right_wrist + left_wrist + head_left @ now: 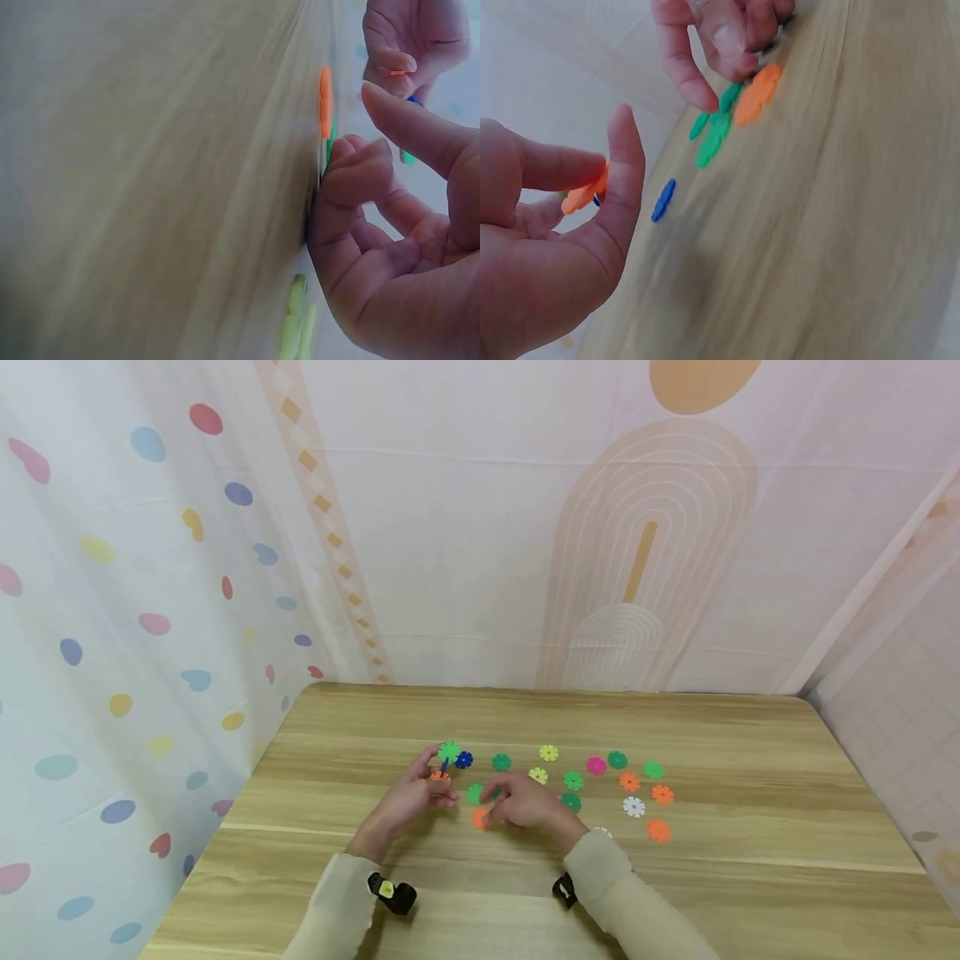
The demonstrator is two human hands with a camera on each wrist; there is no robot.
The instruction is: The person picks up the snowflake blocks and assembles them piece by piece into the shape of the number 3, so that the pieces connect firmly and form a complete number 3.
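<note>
My left hand [441, 774] is raised a little over the table and pinches a small cluster of toothed plastic discs between thumb and fingers: a green disc [448, 750] on top, a blue piece and an orange piece [581, 196] below. My right hand [497, 802] rests fingertips-down on the table, fingers loosely bent and thumb held apart, touching the edge of a flat orange disc [481, 818] [757, 94] [325, 101] beside a green disc [475, 792] [714, 139]. It grips nothing that I can see. A loose blue disc [464, 759] [663, 199] lies just right of my left hand.
Several more discs in green, yellow, pink, orange and white lie scattered right of the hands on the wooden table [750, 860], such as a white one [633, 807] and an orange one [658, 831]. Patterned curtains close off the left, back and right sides.
</note>
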